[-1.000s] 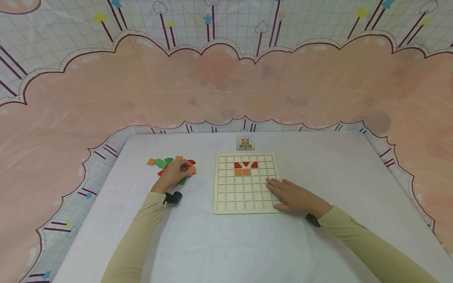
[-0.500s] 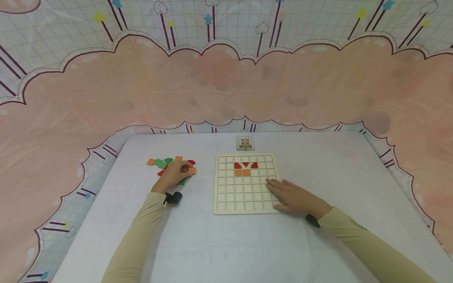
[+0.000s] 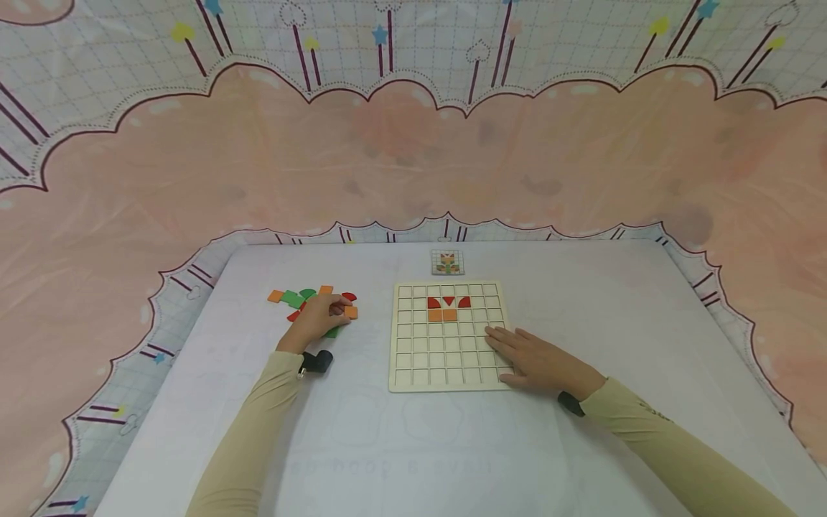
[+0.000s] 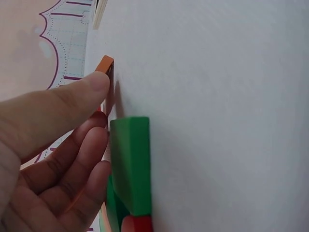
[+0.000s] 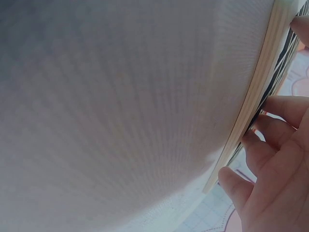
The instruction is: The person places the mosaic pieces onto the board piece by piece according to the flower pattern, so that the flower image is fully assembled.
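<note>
On the left of the table, my left hand [image 3: 318, 316] reaches into a loose cluster of coloured tiles. Its thumb and index finger lie at opposite edges of an orange square tile [image 3: 351, 312]; the index tip is hidden in the left wrist view, where the thumb covers part of the orange tile [image 4: 105, 64]. A green tile [image 4: 130, 164] sits near the other curled fingers. My right hand [image 3: 543, 362] rests with straight fingers on the right edge of a pale wooden grid board [image 3: 429, 359]. Red and orange pieces [image 3: 442, 314] fill a few upper cells.
A small card [image 3: 448, 262] with a coloured grid picture lies behind the board. More green tiles [image 3: 293, 298], red tiles and an orange tile [image 3: 276, 296] lie about the left hand. A white cloth covers the table [image 3: 400, 445]; a patterned curtain [image 3: 413, 158] hangs behind.
The orange square tile at the left fingertips has shifted very slightly toward me. Both hands otherwise stay in place, and the pieces on the board are the same.
</note>
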The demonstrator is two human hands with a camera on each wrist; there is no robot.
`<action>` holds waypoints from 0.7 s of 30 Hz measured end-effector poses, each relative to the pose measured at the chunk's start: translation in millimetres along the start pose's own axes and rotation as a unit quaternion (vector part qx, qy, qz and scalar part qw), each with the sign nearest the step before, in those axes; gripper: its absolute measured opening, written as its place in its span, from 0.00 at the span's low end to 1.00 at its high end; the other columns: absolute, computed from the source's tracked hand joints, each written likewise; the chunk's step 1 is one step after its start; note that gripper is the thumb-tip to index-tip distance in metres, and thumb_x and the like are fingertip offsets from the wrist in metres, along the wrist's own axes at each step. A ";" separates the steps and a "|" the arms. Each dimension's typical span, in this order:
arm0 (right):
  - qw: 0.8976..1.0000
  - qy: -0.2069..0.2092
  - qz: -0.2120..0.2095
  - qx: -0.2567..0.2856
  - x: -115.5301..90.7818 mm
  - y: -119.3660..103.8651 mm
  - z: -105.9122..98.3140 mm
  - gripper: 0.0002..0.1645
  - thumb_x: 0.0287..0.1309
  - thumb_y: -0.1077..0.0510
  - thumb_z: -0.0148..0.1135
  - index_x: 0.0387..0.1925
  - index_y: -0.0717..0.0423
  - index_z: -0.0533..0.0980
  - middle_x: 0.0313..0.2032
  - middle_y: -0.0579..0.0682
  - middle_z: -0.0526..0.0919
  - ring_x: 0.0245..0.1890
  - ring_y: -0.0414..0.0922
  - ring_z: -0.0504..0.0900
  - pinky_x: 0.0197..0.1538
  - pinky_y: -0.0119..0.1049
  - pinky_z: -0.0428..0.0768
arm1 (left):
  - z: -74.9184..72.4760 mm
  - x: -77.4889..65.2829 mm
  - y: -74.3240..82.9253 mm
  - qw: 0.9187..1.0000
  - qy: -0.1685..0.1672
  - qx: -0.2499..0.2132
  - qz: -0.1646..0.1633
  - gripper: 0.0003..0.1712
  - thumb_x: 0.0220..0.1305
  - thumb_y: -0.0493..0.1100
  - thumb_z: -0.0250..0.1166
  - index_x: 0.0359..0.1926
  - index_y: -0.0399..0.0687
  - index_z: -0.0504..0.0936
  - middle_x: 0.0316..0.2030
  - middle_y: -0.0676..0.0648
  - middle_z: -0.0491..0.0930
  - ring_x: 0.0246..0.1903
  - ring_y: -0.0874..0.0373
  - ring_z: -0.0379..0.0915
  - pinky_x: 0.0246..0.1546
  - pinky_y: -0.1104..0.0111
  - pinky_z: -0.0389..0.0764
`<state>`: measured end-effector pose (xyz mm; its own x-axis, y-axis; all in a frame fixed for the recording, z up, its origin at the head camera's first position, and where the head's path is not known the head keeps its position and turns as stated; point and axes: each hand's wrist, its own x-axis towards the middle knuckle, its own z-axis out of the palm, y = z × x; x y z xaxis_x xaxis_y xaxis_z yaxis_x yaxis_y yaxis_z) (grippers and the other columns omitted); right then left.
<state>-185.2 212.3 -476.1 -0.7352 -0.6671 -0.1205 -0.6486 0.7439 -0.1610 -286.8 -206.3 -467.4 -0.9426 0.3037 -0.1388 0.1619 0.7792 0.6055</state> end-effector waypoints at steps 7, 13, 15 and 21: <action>1.000 0.002 0.000 0.001 0.6 0.6 0.4 0.41 0.62 0.43 0.55 0.69 0.59 0.57 0.71 0.54 0.57 0.71 0.51 0.57 0.69 0.52 0.60 | -0.1 1.4 2.0 1.000 0.003 -0.007 -0.019 0.19 0.57 0.38 0.66 0.49 0.35 0.78 0.40 0.40 0.79 0.42 0.50 0.74 0.48 0.59 0.77; 1.000 0.000 0.000 0.000 0.3 1.9 2.4 0.41 0.62 0.43 0.54 0.69 0.59 0.57 0.72 0.54 0.56 0.71 0.51 0.56 0.69 0.51 0.60 | 1.7 2.7 3.4 0.999 0.031 -0.017 -0.026 0.20 0.57 0.39 0.67 0.50 0.37 0.79 0.42 0.39 0.80 0.43 0.49 0.75 0.48 0.59 0.77; 1.000 0.001 0.000 -0.001 0.2 2.5 3.1 0.41 0.62 0.42 0.54 0.69 0.58 0.57 0.72 0.53 0.56 0.71 0.50 0.56 0.69 0.51 0.60 | 2.1 3.1 4.2 0.999 0.046 -0.019 -0.023 0.19 0.57 0.39 0.67 0.50 0.38 0.79 0.42 0.40 0.79 0.43 0.49 0.75 0.47 0.59 0.78; 1.000 0.001 0.002 -0.003 0.3 2.4 3.1 0.41 0.62 0.42 0.54 0.70 0.58 0.57 0.72 0.53 0.56 0.71 0.50 0.57 0.69 0.51 0.60 | 0.9 1.5 18.0 0.996 0.081 -0.041 -0.022 0.19 0.58 0.39 0.66 0.52 0.39 0.79 0.43 0.39 0.79 0.45 0.48 0.75 0.48 0.58 0.78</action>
<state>-186.4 213.7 -479.6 -0.7383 -0.6638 -0.1196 -0.6464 0.7470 -0.1552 -285.0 -191.3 -457.4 -0.9840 0.1733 -0.0425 0.1017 0.7407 0.6641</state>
